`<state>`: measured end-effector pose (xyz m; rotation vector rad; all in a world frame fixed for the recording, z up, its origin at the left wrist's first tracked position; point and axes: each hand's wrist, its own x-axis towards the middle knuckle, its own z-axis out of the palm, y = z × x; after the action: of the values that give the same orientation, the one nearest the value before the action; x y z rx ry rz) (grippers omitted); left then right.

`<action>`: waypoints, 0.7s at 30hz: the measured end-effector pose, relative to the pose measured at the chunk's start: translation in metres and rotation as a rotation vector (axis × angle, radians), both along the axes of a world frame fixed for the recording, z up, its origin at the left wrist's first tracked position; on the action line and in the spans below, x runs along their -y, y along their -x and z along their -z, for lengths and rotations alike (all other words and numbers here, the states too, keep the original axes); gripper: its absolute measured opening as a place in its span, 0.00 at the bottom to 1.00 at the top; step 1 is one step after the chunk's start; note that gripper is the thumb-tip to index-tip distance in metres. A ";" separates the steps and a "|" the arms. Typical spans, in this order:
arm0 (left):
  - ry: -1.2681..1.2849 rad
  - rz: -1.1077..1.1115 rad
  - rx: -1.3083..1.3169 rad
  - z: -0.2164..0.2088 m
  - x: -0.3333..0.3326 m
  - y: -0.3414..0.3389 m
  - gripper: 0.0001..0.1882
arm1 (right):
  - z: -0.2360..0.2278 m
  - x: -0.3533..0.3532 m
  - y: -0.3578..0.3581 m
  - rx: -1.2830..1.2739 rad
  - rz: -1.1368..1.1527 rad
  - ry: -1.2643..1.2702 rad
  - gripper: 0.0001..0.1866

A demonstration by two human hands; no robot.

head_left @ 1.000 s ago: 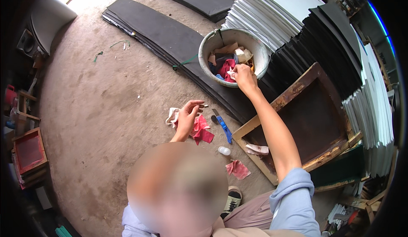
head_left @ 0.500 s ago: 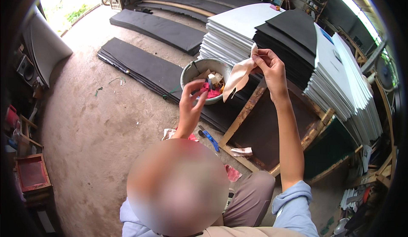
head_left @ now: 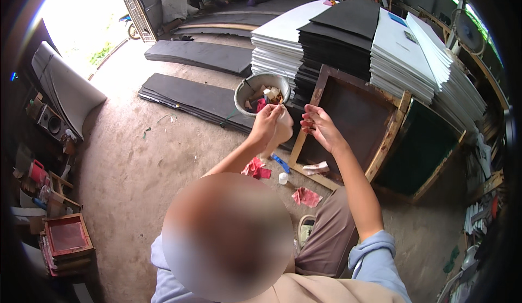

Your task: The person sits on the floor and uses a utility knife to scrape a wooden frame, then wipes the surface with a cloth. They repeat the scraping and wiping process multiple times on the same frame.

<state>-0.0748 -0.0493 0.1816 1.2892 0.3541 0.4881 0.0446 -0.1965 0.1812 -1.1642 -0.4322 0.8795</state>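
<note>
My left hand (head_left: pixel 265 126) pinches the upper edge of a cream-coloured cloth piece (head_left: pixel 281 133), which hangs just in front of the bucket. To the right of the cloth, my right hand (head_left: pixel 322 129) is raised with its fingers apart and stained reddish; I see nothing in it. Behind the left hand stands a grey bucket (head_left: pixel 239 103) with red, white and orange scraps in it. Close to the right hand, a wood-framed screen (head_left: pixel 353 126) lies tilted, a stained whitish strip (head_left: pixel 316 168) on its near edge.
On the floor nearby are a blue cutter knife (head_left: pixel 280 163), a small white bottle (head_left: pixel 283 178) and red-stained cloths (head_left: pixel 307 197). Dark sheets (head_left: pixel 190 97) lie beyond to the left. Tall stacks of white sheets (head_left: pixel 283 28) and black sheets (head_left: pixel 340 25) stand behind.
The cream cloth has passed from my right hand to my left and moved lower. My right hand has come down and opened. The view has shifted, showing the white bottle.
</note>
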 end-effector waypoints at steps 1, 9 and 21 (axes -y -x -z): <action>0.004 0.004 0.005 0.002 -0.001 0.000 0.12 | 0.009 0.001 -0.004 0.104 -0.106 0.028 0.37; -0.292 0.343 -0.195 -0.005 0.002 0.003 0.14 | 0.026 0.007 -0.006 0.255 -0.366 0.024 0.17; -0.356 0.334 -0.242 0.005 0.002 0.000 0.15 | 0.028 0.029 -0.035 0.116 -0.128 -0.013 0.13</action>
<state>-0.0746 -0.0516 0.1767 1.7229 0.2511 0.1106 0.0795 -0.2253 0.1536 -1.1890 -0.6119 0.9208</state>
